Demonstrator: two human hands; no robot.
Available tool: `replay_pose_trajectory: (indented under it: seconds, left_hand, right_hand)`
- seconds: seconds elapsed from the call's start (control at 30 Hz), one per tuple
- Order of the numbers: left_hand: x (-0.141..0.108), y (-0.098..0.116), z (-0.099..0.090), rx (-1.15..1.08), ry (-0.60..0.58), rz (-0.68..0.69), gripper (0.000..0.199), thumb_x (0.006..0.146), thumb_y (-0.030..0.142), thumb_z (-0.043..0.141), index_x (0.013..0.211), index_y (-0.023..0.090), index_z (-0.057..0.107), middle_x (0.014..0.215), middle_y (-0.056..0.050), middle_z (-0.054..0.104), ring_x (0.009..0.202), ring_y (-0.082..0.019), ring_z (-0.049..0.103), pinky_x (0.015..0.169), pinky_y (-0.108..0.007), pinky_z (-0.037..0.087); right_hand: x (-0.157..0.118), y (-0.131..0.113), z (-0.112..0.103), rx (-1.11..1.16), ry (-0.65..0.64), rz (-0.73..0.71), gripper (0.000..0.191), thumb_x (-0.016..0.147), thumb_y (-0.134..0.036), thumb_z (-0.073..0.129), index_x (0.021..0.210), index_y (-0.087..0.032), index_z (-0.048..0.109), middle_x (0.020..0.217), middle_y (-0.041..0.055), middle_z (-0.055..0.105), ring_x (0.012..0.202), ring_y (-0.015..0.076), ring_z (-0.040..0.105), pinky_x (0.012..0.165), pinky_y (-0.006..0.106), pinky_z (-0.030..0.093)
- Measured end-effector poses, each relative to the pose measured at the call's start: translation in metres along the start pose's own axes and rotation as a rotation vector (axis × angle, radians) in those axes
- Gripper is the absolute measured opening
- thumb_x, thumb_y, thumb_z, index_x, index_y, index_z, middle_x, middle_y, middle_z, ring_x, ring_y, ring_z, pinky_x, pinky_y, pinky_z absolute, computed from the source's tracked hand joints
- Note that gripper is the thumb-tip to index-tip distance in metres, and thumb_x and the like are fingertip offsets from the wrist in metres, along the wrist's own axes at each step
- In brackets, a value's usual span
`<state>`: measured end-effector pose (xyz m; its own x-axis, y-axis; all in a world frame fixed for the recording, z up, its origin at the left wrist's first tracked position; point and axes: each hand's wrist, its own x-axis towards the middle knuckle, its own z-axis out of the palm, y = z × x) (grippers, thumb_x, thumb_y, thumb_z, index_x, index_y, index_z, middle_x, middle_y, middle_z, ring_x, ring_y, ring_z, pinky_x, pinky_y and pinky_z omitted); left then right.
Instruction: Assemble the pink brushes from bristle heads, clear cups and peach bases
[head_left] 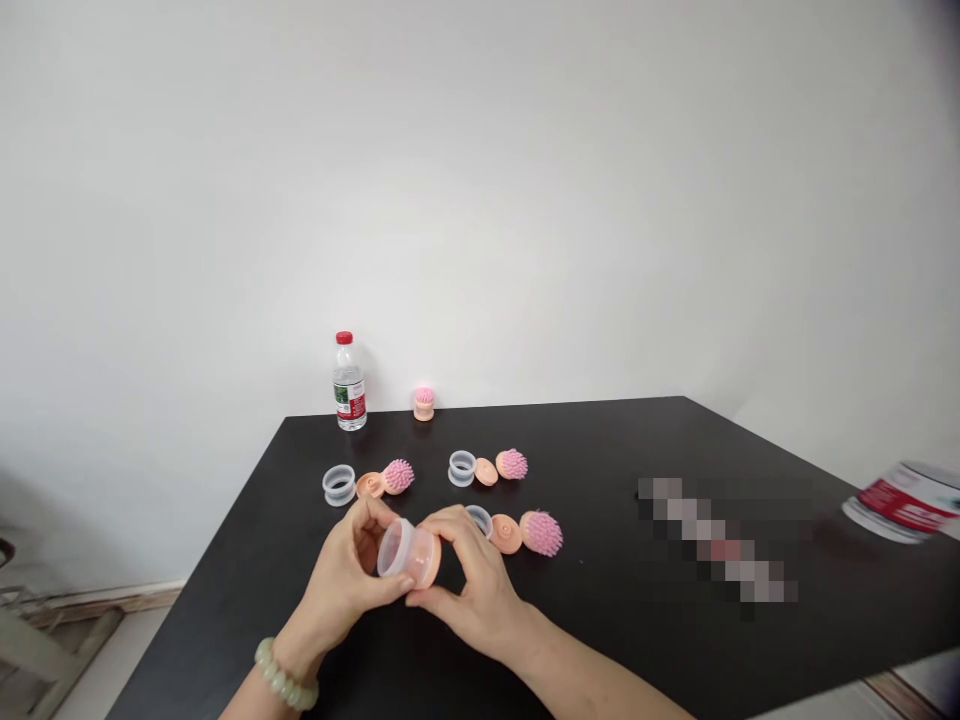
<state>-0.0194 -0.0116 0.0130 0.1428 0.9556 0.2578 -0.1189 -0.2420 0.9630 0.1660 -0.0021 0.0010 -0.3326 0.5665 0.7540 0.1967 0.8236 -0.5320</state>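
Note:
Above the near part of the black table [600,620], both hands grip one translucent plastic ring [395,550] with a peach part [429,562] at its right end. My left hand [337,575], wearing a bead bracelet [285,678], is closed round the clear rim. On the peach end, the fingers and thumb of my right hand [480,585] are closed. Just beyond the hands lie a clear ring [339,486], a peach disc [369,486] and a pink bristle brush head [398,476]. Beside my right hand are another peach disc [505,534] and brush head [541,533], with a ring [478,520] partly hidden.
Farther back sit a third ring [462,468], disc [486,472] and brush head [512,464]. Near the wall stand a red-capped water bottle [350,395] and a put-together brush [424,405]. A pixelated long item [712,540] and a blurred, red-labelled bottle [907,502] are at the right.

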Motion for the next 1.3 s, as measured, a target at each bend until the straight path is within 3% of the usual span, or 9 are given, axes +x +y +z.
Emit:
replay_pose_trajectory:
  seconds: [0.13,0.3,0.4,0.5,0.7,0.83,1.03,1.17,1.3]
  left_hand:
    - [0.002,-0.003,0.003,-0.002,0.041,-0.021,0.047,0.056,0.036,0.091,0.084,0.020,0.057,0.077,0.002,0.059,0.069,-0.014,0.052,0.063,-0.025,0.044]
    - [0.001,-0.003,0.001,-0.030,0.078,-0.047,0.047,0.059,0.035,0.091,0.090,0.022,0.058,0.082,0.001,0.061,0.073,-0.016,0.057,0.066,-0.028,0.048]
    - [0.001,-0.003,0.000,0.005,0.077,-0.033,0.044,0.060,0.032,0.090,0.090,0.022,0.059,0.082,0.001,0.061,0.073,-0.015,0.056,0.065,-0.026,0.047]
    - [0.002,-0.004,0.000,0.041,0.088,-0.022,0.041,0.061,0.031,0.090,0.087,0.022,0.060,0.079,0.002,0.061,0.071,-0.014,0.055,0.063,-0.024,0.046]
    - [0.004,-0.009,0.001,0.040,0.106,-0.048,0.042,0.059,0.032,0.090,0.087,0.022,0.061,0.076,0.002,0.062,0.068,-0.015,0.056,0.061,-0.024,0.047]
    - [0.003,-0.008,0.000,0.065,0.125,-0.052,0.043,0.056,0.029,0.091,0.087,0.023,0.062,0.077,0.002,0.063,0.068,-0.015,0.057,0.061,-0.025,0.048]
    - [0.004,-0.005,0.006,0.001,0.139,-0.067,0.047,0.051,0.020,0.093,0.084,0.021,0.060,0.074,0.004,0.060,0.067,-0.013,0.055,0.060,-0.023,0.046]
    - [0.006,0.001,0.002,-0.089,0.305,-0.055,0.042,0.059,0.031,0.091,0.083,0.020,0.058,0.081,0.001,0.063,0.075,-0.016,0.061,0.068,-0.027,0.050]
    - [0.006,0.013,-0.012,-0.065,0.476,0.013,0.042,0.066,0.037,0.086,0.093,0.021,0.059,0.094,-0.002,0.067,0.091,-0.020,0.065,0.078,-0.031,0.052]
  right_hand:
    - [0.000,0.003,0.001,-0.065,0.032,-0.067,0.040,0.090,-0.046,0.068,0.119,-0.022,0.054,0.105,0.0087,0.064,0.098,0.0245,0.062,0.086,0.043,0.055]
    - [-0.002,0.007,-0.001,-0.035,-0.057,0.023,0.073,0.085,-0.064,0.065,0.138,-0.019,0.041,0.125,0.0161,0.060,0.112,0.0285,0.062,0.090,0.043,0.056]
    - [-0.002,0.007,-0.002,-0.007,-0.095,0.109,0.053,0.093,-0.056,0.058,0.132,-0.021,0.048,0.109,0.0106,0.068,0.095,0.0239,0.068,0.085,0.040,0.057]
    - [-0.001,0.007,-0.001,-0.008,-0.036,0.123,0.041,0.088,-0.049,0.068,0.118,-0.023,0.055,0.100,0.0059,0.069,0.089,0.0219,0.067,0.080,0.037,0.057]
    - [-0.002,0.012,0.000,-0.033,-0.080,0.112,0.066,0.079,-0.047,0.078,0.130,-0.023,0.045,0.120,0.0118,0.062,0.106,0.0250,0.064,0.087,0.039,0.057]
    - [-0.001,0.011,-0.002,-0.033,-0.086,0.081,0.045,0.091,-0.047,0.065,0.126,-0.022,0.051,0.113,0.0094,0.067,0.102,0.0224,0.065,0.089,0.038,0.055]
    - [-0.001,0.007,-0.002,-0.113,0.031,-0.012,0.037,0.088,-0.032,0.071,0.119,-0.023,0.054,0.109,0.0091,0.065,0.101,0.0250,0.064,0.086,0.042,0.056]
    - [-0.004,0.012,-0.005,-0.195,0.106,-0.113,0.041,0.088,-0.016,0.064,0.125,-0.025,0.050,0.117,0.0108,0.062,0.106,0.0269,0.063,0.088,0.046,0.055]
    - [-0.006,0.020,-0.007,-0.146,0.139,-0.029,0.044,0.084,-0.020,0.072,0.122,-0.026,0.050,0.119,0.0105,0.061,0.108,0.0283,0.063,0.086,0.046,0.057]
